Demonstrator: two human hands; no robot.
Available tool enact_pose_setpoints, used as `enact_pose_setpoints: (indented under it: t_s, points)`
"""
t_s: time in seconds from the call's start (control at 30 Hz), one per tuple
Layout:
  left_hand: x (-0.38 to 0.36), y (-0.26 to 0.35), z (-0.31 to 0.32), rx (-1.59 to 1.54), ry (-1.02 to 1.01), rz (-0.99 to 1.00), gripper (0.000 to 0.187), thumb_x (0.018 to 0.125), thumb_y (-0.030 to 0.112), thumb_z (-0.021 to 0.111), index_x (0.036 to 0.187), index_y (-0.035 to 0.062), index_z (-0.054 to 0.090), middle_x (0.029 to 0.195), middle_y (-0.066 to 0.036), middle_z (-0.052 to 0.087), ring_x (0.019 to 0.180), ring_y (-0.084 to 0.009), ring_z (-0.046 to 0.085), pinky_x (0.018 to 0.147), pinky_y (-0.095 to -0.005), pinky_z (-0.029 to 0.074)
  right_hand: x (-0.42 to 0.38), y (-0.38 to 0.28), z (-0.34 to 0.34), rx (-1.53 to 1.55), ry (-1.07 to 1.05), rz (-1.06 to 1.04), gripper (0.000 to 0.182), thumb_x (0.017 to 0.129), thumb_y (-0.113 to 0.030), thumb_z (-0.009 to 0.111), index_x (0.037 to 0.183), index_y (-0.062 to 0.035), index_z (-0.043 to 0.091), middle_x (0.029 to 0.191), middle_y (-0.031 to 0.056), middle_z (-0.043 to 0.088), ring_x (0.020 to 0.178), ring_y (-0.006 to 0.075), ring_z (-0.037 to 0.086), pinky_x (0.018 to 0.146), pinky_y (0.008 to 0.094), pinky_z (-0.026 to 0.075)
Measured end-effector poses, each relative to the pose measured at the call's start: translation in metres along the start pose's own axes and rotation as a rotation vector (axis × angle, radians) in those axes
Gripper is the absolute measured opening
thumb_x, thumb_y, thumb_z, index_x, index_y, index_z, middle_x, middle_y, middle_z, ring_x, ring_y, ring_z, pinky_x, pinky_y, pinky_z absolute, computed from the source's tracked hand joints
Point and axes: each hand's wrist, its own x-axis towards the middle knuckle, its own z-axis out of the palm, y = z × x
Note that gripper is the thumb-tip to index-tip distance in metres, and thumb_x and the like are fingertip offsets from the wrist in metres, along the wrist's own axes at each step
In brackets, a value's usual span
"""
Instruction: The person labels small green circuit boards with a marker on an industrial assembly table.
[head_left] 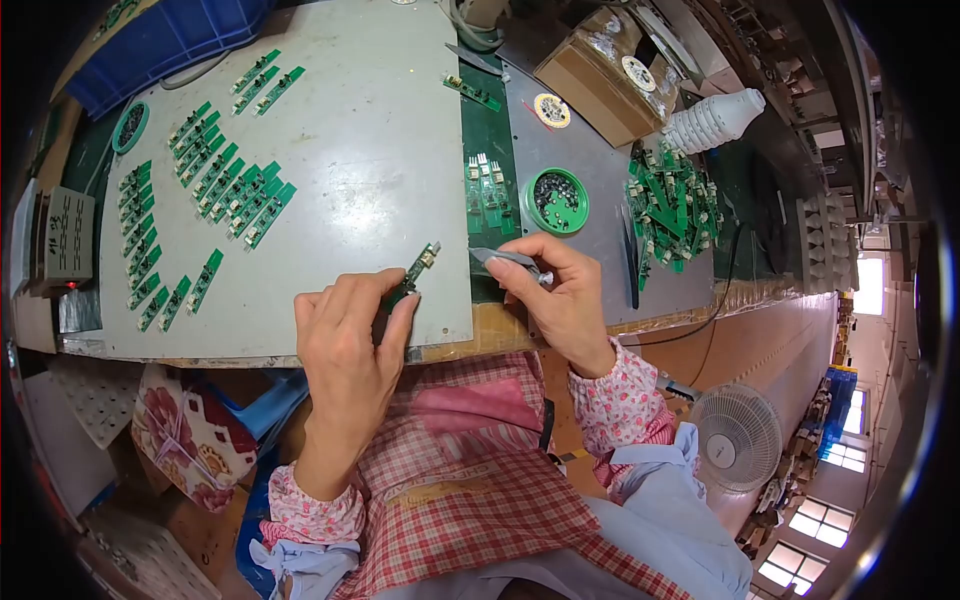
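Observation:
My left hand pinches a narrow green circuit board between thumb and fingers, over the front edge of the pale work sheet. The board is tilted, its far end with a light connector pointing up and right. Opposite it, my right hand is closed on a small grey pointed tool; its tip points left, toward the board, with a gap between. Fingers hide most of the tool. Just beyond the right hand stands a green round dish of small black parts, beside several boards in a row.
Rows of finished-looking green boards lie across the sheet. On the right are a heap of boards, tweezers, a cardboard box and a white ribbed part. A blue bin stands back left; a fan lies right.

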Motion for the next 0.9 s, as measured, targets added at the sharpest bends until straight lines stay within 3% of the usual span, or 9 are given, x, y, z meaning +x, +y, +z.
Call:
enact_pose_setpoints:
  t_s: [0.17, 0.37, 0.57, 0.67, 0.77, 0.9]
  points:
    - [0.002, 0.005, -0.001, -0.02, 0.014, -0.04, 0.026, 0.086, 0.006, 0.082, 0.111, 0.0063, 0.074, 0.083, -0.006, 0.067, 0.073, -0.0212, 0.062, 0.077, -0.0347, 0.039, 0.001, -0.003, 0.003, -0.05, 0.023, 0.006, 0.017, 0.094, -0.012, 0.08, 0.106, -0.0004, 0.076, 0.086, 0.0012, 0.071, 0.071, 0.0055, 0.061, 0.062, 0.024, 0.048]
    - [-0.001, 0.004, 0.0, -0.051, 0.047, -0.052, 0.026, 0.086, 0.005, 0.082, 0.111, 0.0052, 0.074, 0.081, -0.005, 0.067, 0.069, -0.0194, 0.061, 0.074, -0.034, 0.039, 0.004, -0.003, 0.005, -0.187, 0.027, -0.141, 0.015, 0.09, -0.011, 0.082, 0.102, -0.0008, 0.078, 0.088, 0.0062, 0.072, 0.078, 0.0134, 0.065, 0.069, 0.028, 0.051]
    - [-0.004, 0.0, 0.009, -0.033, 0.099, -0.005, 0.025, 0.083, 0.005, 0.083, 0.107, 0.0049, 0.075, 0.078, -0.003, 0.066, 0.068, -0.0186, 0.06, 0.07, -0.034, 0.039, 0.005, -0.007, 0.015, -0.367, 0.061, -0.292, 0.015, 0.087, -0.01, 0.084, 0.1, -0.0036, 0.08, 0.082, 0.0065, 0.067, 0.073, 0.0177, 0.064, 0.066, 0.0307, 0.049]
    - [-0.003, 0.0, 0.009, -0.031, 0.101, -0.013, 0.024, 0.082, 0.006, 0.083, 0.105, 0.0051, 0.076, 0.077, -0.002, 0.066, 0.067, -0.0178, 0.059, 0.069, -0.0338, 0.038, 0.006, -0.003, 0.02, -0.376, 0.058, -0.362, 0.016, 0.086, -0.004, 0.084, 0.101, -0.0022, 0.081, 0.084, 0.0053, 0.068, 0.072, 0.0136, 0.061, 0.064, 0.0281, 0.047]
    - [-0.004, -0.002, 0.011, -0.028, 0.106, -0.006, 0.024, 0.082, 0.007, 0.084, 0.104, 0.0055, 0.076, 0.076, -0.002, 0.066, 0.065, -0.0172, 0.058, 0.068, -0.0336, 0.038, 0.007, -0.002, 0.023, -0.425, 0.06, -0.443, 0.013, 0.084, -0.007, 0.084, 0.096, -0.0047, 0.078, 0.081, 0.0069, 0.066, 0.071, 0.0222, 0.062, 0.063, 0.0343, 0.048]
    - [-0.004, -0.003, 0.013, -0.034, 0.129, -0.008, 0.024, 0.081, 0.008, 0.085, 0.103, 0.006, 0.076, 0.075, -0.001, 0.066, 0.064, -0.0167, 0.057, 0.067, -0.0335, 0.037, 0.01, -0.003, 0.028, -0.492, 0.061, -0.525, 0.014, 0.081, -0.006, 0.085, 0.093, -0.0048, 0.078, 0.078, 0.0068, 0.066, 0.069, 0.0231, 0.061, 0.061, 0.0354, 0.047]
